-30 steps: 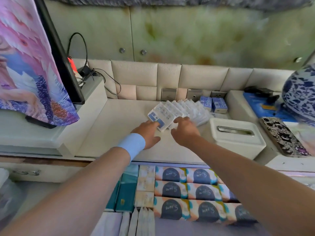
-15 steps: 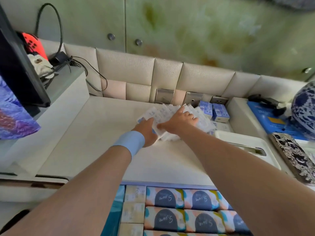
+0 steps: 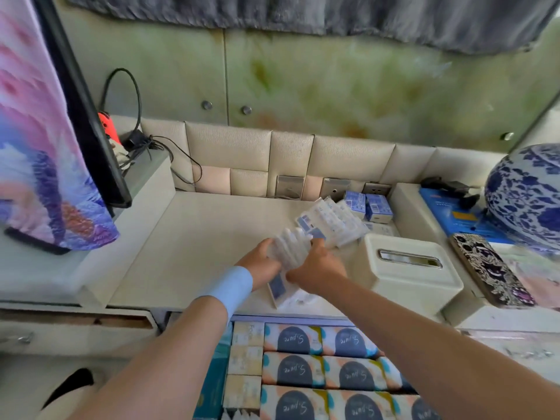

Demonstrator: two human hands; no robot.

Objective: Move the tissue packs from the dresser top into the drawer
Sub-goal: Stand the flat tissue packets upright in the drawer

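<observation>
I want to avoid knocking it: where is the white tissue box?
In the head view, the white tissue box sits on the dresser top, right of both hands, between the loose tissue packs and a patterned case.

A: Where is open room found on the dresser top (image 3: 194, 237)?

B: The left and middle stretch is left bare, from the padded back panel (image 3: 236, 153) to the front edge.

A: And on the right?

B: It is crowded. A white tissue box (image 3: 406, 268) is set near the front, with a fanned row of tissue packs (image 3: 333, 219) just behind it and two small blue boxes (image 3: 368, 204) against the back.

A: What bounds the sides?

B: A raised ledge (image 3: 145, 189) with a tangle of cables (image 3: 151, 147) is found on the left, a step carrying a patterned case (image 3: 491, 268) on the right.

A: And the drawer (image 3: 291, 318)?

B: Its visible part is packed tight with wrapped packs (image 3: 321, 368).
</observation>
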